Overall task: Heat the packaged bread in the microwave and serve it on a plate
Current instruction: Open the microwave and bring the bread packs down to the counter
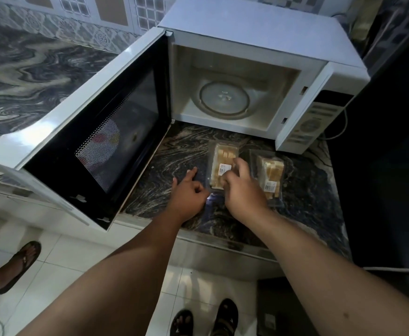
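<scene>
**Bread still on the bench, microwave standing ready**

The white box-shaped microwave oven [259,44] has its dark-windowed door [96,132] swung wide toward 9 o'clock, and the round glass turntable [224,98] inside carries nothing. On the dark marbled stone bench [174,151], just in front of the cavity, lie two clear plastic packs of sliced bread. The right hand [242,187] has its fingers curled over the nearer, left-lying pack [220,163], apparently gripping it. The left hand [188,192], at its 9 o'clock, holds nothing, forefinger stretched on the bench. The second pack [271,175] rests untouched at 3 o'clock. Judging by this, only the door-opening is done; loading, heating and plating remain. No plate is in view.
</scene>
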